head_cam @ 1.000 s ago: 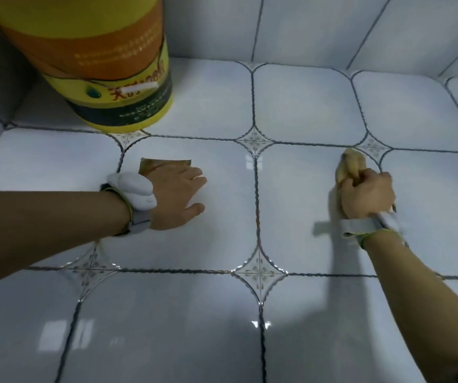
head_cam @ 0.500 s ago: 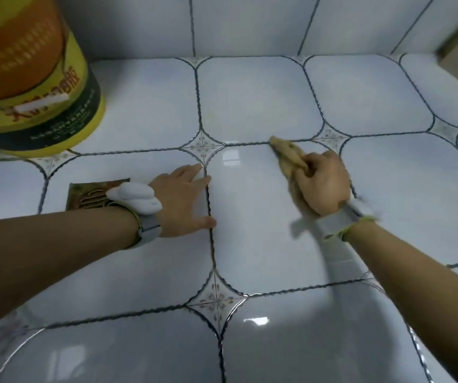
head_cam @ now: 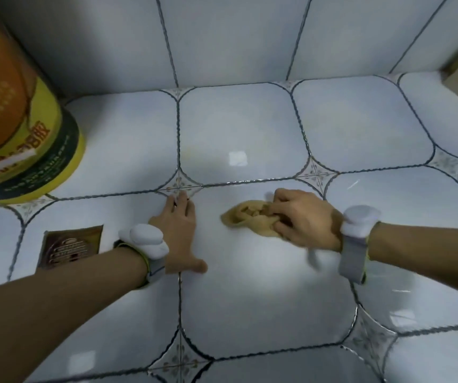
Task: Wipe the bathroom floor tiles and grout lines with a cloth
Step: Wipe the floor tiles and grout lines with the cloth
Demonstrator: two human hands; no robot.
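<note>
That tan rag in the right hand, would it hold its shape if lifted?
Probably not. The cloth lies crumpled in soft folds under the right hand, so it likely droops limply. It looks thin, so probably light, and should slide easily on the glossy floor tiles.

Floor: glossy white square floor tiles (head_cam: 250, 299) with rounded corners, dark grey grout lines (head_cam: 179, 305) between them, small patterned diamond inserts (head_cam: 179, 185) at the junctions. On it: large yellow-and-orange cylindrical bucket (head_cam: 14, 128) far left by the wall; square bronze metal drain cover (head_cam: 70, 246) set into the tile nearer, left. Left hand (head_cam: 179, 233) flat on the tile, fingertips at a diamond insert. Crumpled tan cloth (head_cam: 250, 218) pressed on the centre tile under the right hand (head_cam: 302, 218), which grips it.
</note>
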